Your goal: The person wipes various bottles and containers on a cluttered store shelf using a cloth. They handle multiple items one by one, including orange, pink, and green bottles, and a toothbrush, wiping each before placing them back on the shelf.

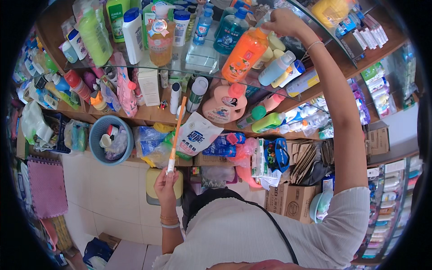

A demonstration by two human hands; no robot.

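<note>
My left hand grips the white end of a long, slim orange-and-white stick-like item, held upright in front of the lower shelf. My right hand reaches up to the glass shelf, its fingers closed around the top of an orange liquid bottle that leans to one side. Left of that bottle stands a dark teal pump bottle; to its right is a light blue bottle. Below, a pink jug-shaped bottle stands on the wooden shelf, above a white detergent bag.
The glass shelf edge is crowded with bottles. A blue plastic basket holds loose items. Cardboard boxes stand at the lower right, near a yellow-topped stool. Pink foam mats lie at the left.
</note>
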